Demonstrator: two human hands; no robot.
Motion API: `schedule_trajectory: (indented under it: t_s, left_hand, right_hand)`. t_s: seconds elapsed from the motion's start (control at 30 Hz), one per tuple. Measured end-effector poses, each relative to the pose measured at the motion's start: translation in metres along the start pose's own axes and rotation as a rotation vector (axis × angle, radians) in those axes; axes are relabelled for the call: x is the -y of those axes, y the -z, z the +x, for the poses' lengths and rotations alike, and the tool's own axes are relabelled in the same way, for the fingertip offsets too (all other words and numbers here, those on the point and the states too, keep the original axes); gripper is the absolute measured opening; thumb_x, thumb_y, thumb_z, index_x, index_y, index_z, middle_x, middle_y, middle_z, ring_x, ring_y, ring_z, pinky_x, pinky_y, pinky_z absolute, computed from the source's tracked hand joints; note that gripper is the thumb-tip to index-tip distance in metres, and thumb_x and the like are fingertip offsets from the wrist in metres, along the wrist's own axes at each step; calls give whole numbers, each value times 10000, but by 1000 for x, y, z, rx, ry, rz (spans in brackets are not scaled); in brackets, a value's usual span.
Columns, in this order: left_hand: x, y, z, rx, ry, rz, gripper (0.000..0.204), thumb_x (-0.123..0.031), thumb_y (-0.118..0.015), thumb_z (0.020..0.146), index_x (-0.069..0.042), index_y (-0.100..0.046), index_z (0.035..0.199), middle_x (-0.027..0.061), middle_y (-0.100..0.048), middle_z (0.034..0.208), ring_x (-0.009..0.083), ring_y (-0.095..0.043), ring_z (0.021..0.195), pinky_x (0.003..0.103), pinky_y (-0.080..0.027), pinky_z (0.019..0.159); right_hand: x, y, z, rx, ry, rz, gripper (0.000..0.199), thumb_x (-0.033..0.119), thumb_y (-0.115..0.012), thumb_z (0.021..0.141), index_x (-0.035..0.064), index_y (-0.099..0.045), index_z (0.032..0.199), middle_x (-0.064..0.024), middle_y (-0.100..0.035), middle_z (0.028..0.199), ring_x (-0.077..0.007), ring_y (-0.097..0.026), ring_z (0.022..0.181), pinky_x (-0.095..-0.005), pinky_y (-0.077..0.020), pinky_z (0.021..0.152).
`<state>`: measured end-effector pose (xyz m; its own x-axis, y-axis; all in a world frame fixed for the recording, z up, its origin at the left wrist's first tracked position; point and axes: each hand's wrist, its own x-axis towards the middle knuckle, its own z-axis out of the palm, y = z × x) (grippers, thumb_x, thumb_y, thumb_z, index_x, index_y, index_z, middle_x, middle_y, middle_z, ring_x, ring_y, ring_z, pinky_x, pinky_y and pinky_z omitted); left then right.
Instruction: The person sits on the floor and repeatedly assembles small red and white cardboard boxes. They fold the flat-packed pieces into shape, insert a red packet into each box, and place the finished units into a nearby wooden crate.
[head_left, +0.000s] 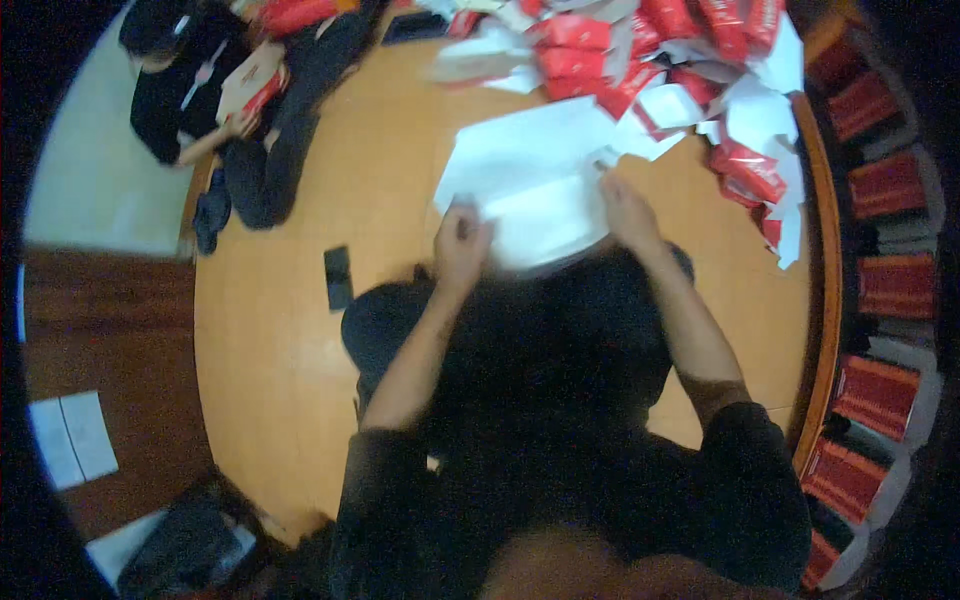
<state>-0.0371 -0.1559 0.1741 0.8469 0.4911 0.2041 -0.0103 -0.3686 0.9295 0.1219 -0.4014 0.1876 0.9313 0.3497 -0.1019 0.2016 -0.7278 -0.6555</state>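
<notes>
A white sheet of card or stiff paper [545, 215], creased across its middle and blurred, is held in front of me above my lap. My left hand [463, 245] is closed on its left edge, the fingers curled in. At the opposite edge, my right hand [628, 210] grips the sheet with the thumb toward its upper side. Whether it is a flat box or a plain sheet I cannot tell. Beyond its top right corner lies a heap of red-and-white folded packets [575, 60].
Another person [190, 90] sits at the upper left, holding a red-and-white packet [255, 90]. A dark phone [338, 278] lies on the wooden floor [270, 370] to my left. Along the right, several red-and-white packages [895, 285] stand in a row beyond a wooden edge [822, 330].
</notes>
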Motion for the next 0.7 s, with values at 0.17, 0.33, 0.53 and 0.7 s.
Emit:
schedule_trajectory:
  t_s: [0.17, 0.33, 0.53, 0.7]
  left_hand:
    - [-8, -9, -18, -15, 106, -81, 389, -120, -777, 818, -63, -468, 1047, 43, -521, 975, 145, -527, 912, 287, -469, 786]
    - [-10, -22, -29, -3, -54, -118, 598, -81, -780, 804, -40, -383, 1250, 157, -448, 1243, 276, -502, 1141, 423, -421, 1008]
    - [-22, -11, -35, 62, -145, 76, 648, -54, -780, 763, -36, -376, 1271, 182, -343, 1356, 331, -401, 1263, 432, -456, 978]
    - [-43, -9, -36, 108, -165, 268, 630, -54, -773, 749, -23, -415, 1267, 224, -325, 1368, 365, -422, 1248, 440, -475, 953]
  right_hand:
    - [-18, 69, 6, -29, -107, 543, 437, 389, -455, 998, -5, -593, 1126, -208, -674, 950, -343, -650, 876, -445, -509, 830]
    - [-134, 206, 80, -736, -77, 319, 350, 330, -584, 938, -1, -655, 1026, -145, -690, 928, -219, -650, 792, -371, -506, 782]
    - [-95, 326, 235, -1105, 145, 89, 791, 542, -737, 784, -92, -561, 1223, -264, -609, 1207, -364, -598, 1118, -404, -467, 961]
    - [-104, 364, 315, -779, 65, 85, 698, 538, -703, 806, -17, -615, 1222, -210, -691, 1099, -323, -661, 1049, -418, -493, 923]
